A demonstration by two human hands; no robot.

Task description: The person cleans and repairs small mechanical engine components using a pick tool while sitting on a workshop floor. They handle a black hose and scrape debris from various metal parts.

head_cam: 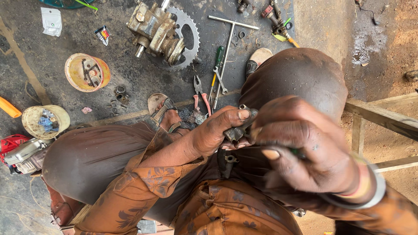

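Note:
My left hand (215,132) grips a small dark greasy metal part (237,130) between thumb and fingers, held over my lap. My right hand (305,148) is closed around a tool with a green handle (298,152), mostly hidden in the fist, its tip against the metal part. A second dark metal piece (229,160) rests on my lap just below. I sit with knees apart in brown trousers and a patterned brown shirt.
On the oily floor lie a metal gearbox-like unit (156,30) on a sprocket (189,26), a T-handle wrench (228,39), pliers (200,93), a green screwdriver (217,61), a spanner (220,80), two tubs of small parts (87,72) (45,121). A wooden frame (383,117) stands at right.

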